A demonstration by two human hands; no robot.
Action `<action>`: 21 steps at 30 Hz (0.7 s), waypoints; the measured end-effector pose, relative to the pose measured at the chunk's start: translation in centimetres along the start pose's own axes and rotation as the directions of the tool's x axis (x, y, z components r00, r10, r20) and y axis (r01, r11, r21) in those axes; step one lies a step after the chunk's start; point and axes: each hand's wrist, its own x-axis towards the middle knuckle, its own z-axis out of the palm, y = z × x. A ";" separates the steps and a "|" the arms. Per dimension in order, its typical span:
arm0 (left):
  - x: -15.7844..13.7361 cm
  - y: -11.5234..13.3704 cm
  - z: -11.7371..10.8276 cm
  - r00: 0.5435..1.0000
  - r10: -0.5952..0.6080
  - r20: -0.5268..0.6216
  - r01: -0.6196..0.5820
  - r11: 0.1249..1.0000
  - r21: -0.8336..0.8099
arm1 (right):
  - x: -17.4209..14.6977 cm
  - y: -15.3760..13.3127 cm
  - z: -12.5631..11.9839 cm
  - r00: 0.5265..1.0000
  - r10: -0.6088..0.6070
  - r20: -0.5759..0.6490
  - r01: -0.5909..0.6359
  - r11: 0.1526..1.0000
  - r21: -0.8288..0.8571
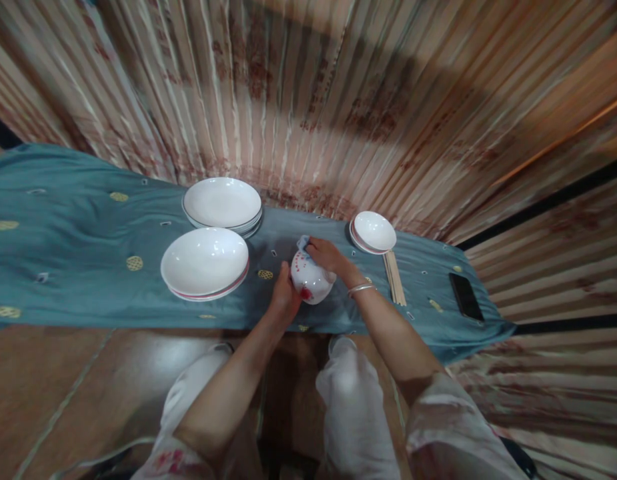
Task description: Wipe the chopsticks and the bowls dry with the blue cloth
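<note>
A white bowl with red floral decoration (312,280) is tilted on its side above the cloth-covered table, its outer wall facing me. My left hand (287,293) grips it at the left, thumb up along its side. At its upper edge, my right hand (325,255) is closed on a light blue cloth (303,244) pressed against the bowl's rim. The bowl's inside is hidden from me. A silver bangle circles my right wrist.
Left of my hands stand a stack of white plates (222,201) and a stack of large white bowls (205,261). To the right are stacked small bowls (375,231), wooden chopsticks (394,279) and a black phone (466,297). A pleated curtain (288,100) hangs behind the table.
</note>
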 end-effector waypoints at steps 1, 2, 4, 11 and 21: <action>0.1 -0.1 0.0 1.000 0.008 -0.004 -0.008 1.000 -0.005 | 0.1 0.4 0.0 1.000 0.029 -0.004 -0.029 0.997 0.075; 0.2 -0.2 -0.1 1.000 0.018 -0.014 -0.019 1.000 -0.013 | 0.1 0.9 0.1 0.998 0.059 -0.008 -0.057 0.988 0.142; 0.4 -0.5 -0.1 0.998 0.041 -0.043 -0.042 0.999 -0.029 | 0.3 1.7 0.4 0.994 0.106 -0.019 -0.098 0.967 0.237; 1.2 -1.0 -0.9 0.995 0.092 -0.034 -0.093 0.995 -0.025 | 0.1 4.7 2.0 0.974 0.215 -0.079 -0.155 0.873 0.462; 1.4 -1.0 -2.1 0.999 0.017 -0.045 -0.015 0.999 0.037 | -2.6 6.7 5.2 0.909 0.398 -0.123 -0.157 0.602 0.783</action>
